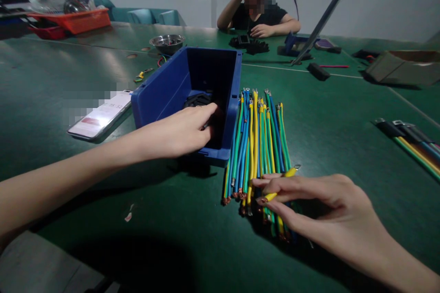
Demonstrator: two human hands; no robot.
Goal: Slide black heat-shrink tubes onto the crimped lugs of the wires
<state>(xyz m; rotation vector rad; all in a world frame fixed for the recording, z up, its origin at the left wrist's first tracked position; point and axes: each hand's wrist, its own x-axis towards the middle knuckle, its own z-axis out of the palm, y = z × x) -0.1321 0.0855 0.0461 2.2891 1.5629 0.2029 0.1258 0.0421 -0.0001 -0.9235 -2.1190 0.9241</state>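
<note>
My left hand [178, 132] reaches over the near edge of a deep blue plastic bin [161, 91]. Its thumb and index finger curl toward each other among small black pieces [197, 100]; the fingertips are in shadow, so what they hold is unclear. Between the thumb and fingers of my right hand [330, 206] is a short yellow wire [290, 172], with a metal terminal at its far end and bare copper at the near one. Beneath that hand lies a row of blue, green and yellow wires [256, 142], many with ring terminals at the far ends.
A phone [103, 114] lies left of the bin, a metal bowl [167, 43] behind it. Dark-sleeved cables [412, 139] and a cardboard box [405, 67] are at right. A slanted metal pole [330, 9] stands near a person [259, 13] seated across the green table [154, 238].
</note>
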